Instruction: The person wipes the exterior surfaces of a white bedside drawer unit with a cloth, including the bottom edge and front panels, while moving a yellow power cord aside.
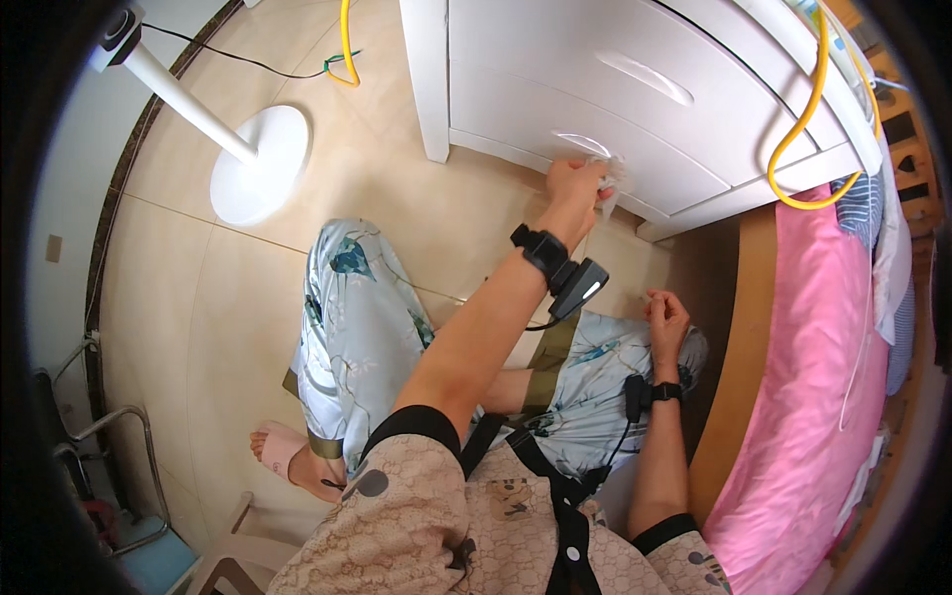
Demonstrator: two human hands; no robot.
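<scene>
My left hand (573,188) reaches forward, its fingers closed on a crumpled white tissue (612,177). It presses the tissue to the front of the lowest drawer of a white chest of drawers (535,94), just below the slot-shaped grip (582,145). Part of the tissue hangs loose beneath my fingers. Beside my right knee, my right hand (668,317) rests with fingers loosely bent and apart, and I see nothing in it. Each wrist wears a black strap with a small dark device.
A white stand with a round base (260,167) is at the far left. A yellow cable (793,149) loops over the chest's right side. Pink bedding (808,387) on a wooden bed edge (739,337) lies to my right. A chair (233,555) stands at the lower left.
</scene>
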